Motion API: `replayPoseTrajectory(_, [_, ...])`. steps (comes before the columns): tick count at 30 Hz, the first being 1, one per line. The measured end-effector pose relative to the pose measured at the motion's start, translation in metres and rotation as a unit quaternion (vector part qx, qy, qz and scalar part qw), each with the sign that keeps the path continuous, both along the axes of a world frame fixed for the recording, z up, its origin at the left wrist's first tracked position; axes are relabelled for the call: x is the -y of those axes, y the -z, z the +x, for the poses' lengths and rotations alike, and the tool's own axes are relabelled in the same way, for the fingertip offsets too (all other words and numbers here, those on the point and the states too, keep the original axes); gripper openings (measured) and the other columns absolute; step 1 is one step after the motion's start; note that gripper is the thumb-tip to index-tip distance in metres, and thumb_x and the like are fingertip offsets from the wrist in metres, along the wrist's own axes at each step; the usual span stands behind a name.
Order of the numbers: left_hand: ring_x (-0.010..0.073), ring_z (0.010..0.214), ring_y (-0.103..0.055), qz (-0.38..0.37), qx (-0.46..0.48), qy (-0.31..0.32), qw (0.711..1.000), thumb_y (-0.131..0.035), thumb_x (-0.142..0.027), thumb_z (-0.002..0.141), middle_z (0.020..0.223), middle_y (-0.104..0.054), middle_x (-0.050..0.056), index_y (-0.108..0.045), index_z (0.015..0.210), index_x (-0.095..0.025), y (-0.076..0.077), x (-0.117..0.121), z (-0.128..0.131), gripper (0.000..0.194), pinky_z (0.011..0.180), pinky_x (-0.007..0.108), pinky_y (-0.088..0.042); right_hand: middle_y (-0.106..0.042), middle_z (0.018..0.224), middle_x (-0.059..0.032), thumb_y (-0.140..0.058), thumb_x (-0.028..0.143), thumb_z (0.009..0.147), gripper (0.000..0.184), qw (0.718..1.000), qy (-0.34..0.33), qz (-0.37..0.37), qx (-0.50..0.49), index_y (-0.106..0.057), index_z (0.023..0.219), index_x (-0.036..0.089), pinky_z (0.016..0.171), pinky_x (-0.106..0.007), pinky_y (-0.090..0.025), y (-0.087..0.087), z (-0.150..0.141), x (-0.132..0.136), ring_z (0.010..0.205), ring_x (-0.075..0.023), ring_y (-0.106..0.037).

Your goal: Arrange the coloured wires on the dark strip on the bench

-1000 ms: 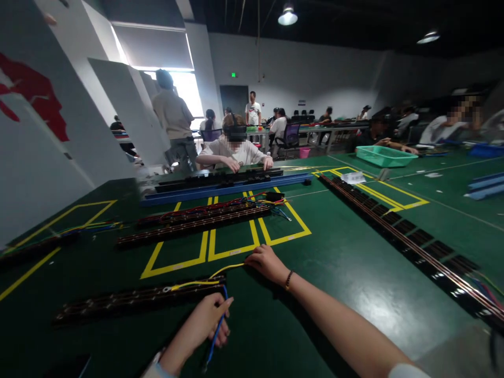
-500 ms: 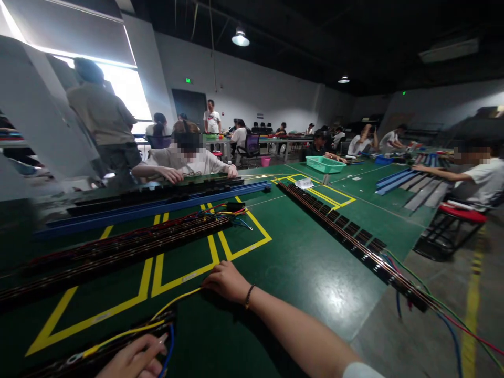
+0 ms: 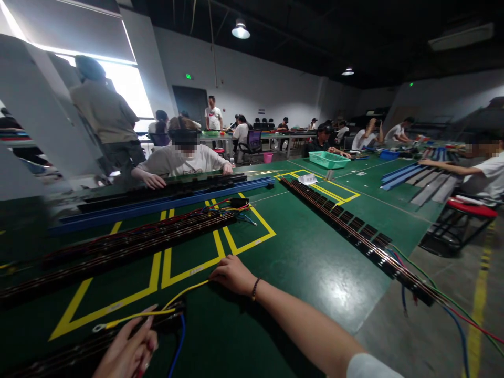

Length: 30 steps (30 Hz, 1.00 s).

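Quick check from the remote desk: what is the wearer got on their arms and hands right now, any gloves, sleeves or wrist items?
No gloves: both hands are bare. The right hand has a thin dark beaded bracelet at the wrist, a bare forearm, and a white sleeve edge near the elbow. The left hand shows at the bottom edge, with longish nails; its wrist and any sleeve are out of frame.

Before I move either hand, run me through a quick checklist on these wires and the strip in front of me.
1. Right hand on the yellow wire: ok, fingers at its end.
2. Left hand at the dark strip: ok, touching near its end.
3. Blue wire held: cannot tell.
4. Yellow wire's ring terminal free: ok, lying on the green table.
5. Yellow wire untangled: ok, one run.
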State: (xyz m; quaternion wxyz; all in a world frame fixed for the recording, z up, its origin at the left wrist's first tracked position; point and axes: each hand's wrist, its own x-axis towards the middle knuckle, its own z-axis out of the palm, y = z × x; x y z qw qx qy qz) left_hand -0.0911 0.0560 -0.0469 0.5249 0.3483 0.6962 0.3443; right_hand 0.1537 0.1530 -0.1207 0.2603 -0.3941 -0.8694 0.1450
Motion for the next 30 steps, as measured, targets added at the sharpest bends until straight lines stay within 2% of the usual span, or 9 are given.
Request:
replayPoseTrajectory(6, [0.0115, 0.049, -0.045, 0.094, -0.143, 0.115, 0.978, -0.047, -0.076, 0.063, 0.064, -0.054, 0.003, -0.055, 0.112, -0.014, -0.017, -0.011, 0.025, 0.080, 0.045, 0.022, -0.036, -0.060, 0.087, -0.0030, -0.055, 0.028, 0.089, 0.016, 0.999, -0.003, -0.019, -0.034, -0.067, 0.096, 0.022, 0.075, -0.027, -0.032, 0.002, 0.001, 0.001, 0.082, -0.0148, -0.045])
replayPoseTrajectory(8, [0.0147, 0.073, -0.058, 0.137, -0.238, 0.202, 0.940, -0.045, -0.063, 0.076, 0.093, -0.063, 0.007, -0.061, 0.111, -0.020, -0.018, -0.013, 0.037, 0.057, 0.068, 0.024, -0.046, -0.060, 0.089, -0.0033, -0.056, 0.027, 0.088, 0.015, 0.999, -0.010, -0.026, -0.046, -0.068, 0.097, 0.022, 0.076, -0.027, -0.033, 0.004, 0.002, 0.000, 0.084, -0.0149, -0.046])
replayPoseTrajectory(10, [0.0183, 0.100, -0.058, 0.182, -0.338, 0.284, 0.879, -0.039, -0.049, 0.086, 0.111, -0.061, 0.004, -0.062, 0.113, -0.026, -0.018, -0.013, 0.052, 0.042, 0.088, 0.028, -0.042, -0.060, 0.089, -0.0037, -0.057, 0.027, 0.088, 0.015, 0.998, -0.012, -0.037, -0.056, -0.069, 0.097, 0.022, 0.078, -0.027, -0.033, 0.006, 0.003, -0.001, 0.085, -0.0150, -0.047])
replayPoseTrajectory(13, [0.0205, 0.092, -0.059, 0.162, -0.439, 0.376, 0.800, -0.034, -0.038, 0.090, 0.103, -0.063, 0.007, -0.061, 0.117, -0.027, -0.018, -0.010, 0.074, 0.040, 0.083, 0.032, -0.043, -0.062, 0.089, -0.0036, -0.058, 0.029, 0.088, 0.016, 0.996, -0.014, -0.052, -0.067, -0.069, 0.096, 0.022, 0.079, -0.028, -0.033, 0.010, 0.004, -0.002, 0.086, -0.0149, -0.049])
replayPoseTrajectory(15, [0.0207, 0.092, -0.058, 0.143, -0.461, 0.400, 0.779, -0.032, -0.034, 0.091, 0.102, -0.062, 0.008, -0.059, 0.120, -0.026, -0.019, -0.006, 0.081, 0.040, 0.082, 0.033, -0.042, -0.062, 0.089, -0.0032, -0.058, 0.029, 0.087, 0.016, 0.995, -0.021, -0.059, -0.072, -0.070, 0.095, 0.023, 0.079, -0.028, -0.033, 0.012, 0.004, -0.004, 0.086, -0.0145, -0.050])
replayPoseTrajectory(19, [0.0190, 0.098, -0.055, 0.135, -0.456, 0.359, 0.803, -0.029, -0.036, 0.092, 0.111, -0.057, 0.007, -0.050, 0.127, -0.025, -0.024, 0.009, 0.074, 0.042, 0.084, 0.033, -0.041, -0.063, 0.088, -0.0023, -0.059, 0.028, 0.087, 0.015, 0.994, -0.033, -0.076, -0.073, -0.070, 0.096, 0.024, 0.079, -0.028, -0.032, 0.010, 0.007, -0.004, 0.085, -0.0135, -0.052])
replayPoseTrajectory(23, [0.0191, 0.096, -0.052, 0.061, -0.442, 0.278, 0.851, -0.029, -0.044, 0.090, 0.105, -0.054, 0.008, -0.056, 0.106, -0.017, -0.032, 0.031, 0.052, 0.041, 0.082, 0.033, -0.040, -0.062, 0.090, -0.0020, -0.057, 0.027, 0.086, 0.018, 0.991, -0.038, -0.118, -0.048, -0.069, 0.100, 0.027, 0.081, -0.030, -0.030, 0.001, 0.009, -0.002, 0.088, -0.0139, -0.051])
replayPoseTrajectory(27, [0.0177, 0.087, -0.052, -0.058, -0.320, 0.253, 0.911, -0.035, -0.054, 0.085, 0.100, -0.052, 0.008, -0.050, 0.117, -0.017, -0.026, 0.044, 0.033, 0.051, 0.074, 0.030, -0.041, -0.062, 0.090, -0.0025, -0.054, 0.032, 0.089, 0.020, 0.986, -0.059, -0.154, -0.026, -0.070, 0.099, 0.026, 0.083, -0.032, -0.027, -0.007, 0.009, -0.002, 0.091, -0.0148, -0.051])
replayPoseTrajectory(30, [0.0166, 0.091, -0.052, -0.044, -0.193, 0.224, 0.954, -0.045, -0.052, 0.081, 0.103, -0.053, 0.009, -0.046, 0.125, -0.016, -0.016, 0.042, 0.033, 0.057, 0.081, 0.029, -0.042, -0.063, 0.088, -0.0026, -0.054, 0.043, 0.088, 0.027, 0.981, -0.069, -0.179, -0.043, -0.071, 0.090, 0.021, 0.085, -0.031, -0.027, -0.010, 0.009, -0.002, 0.088, -0.0146, -0.053])
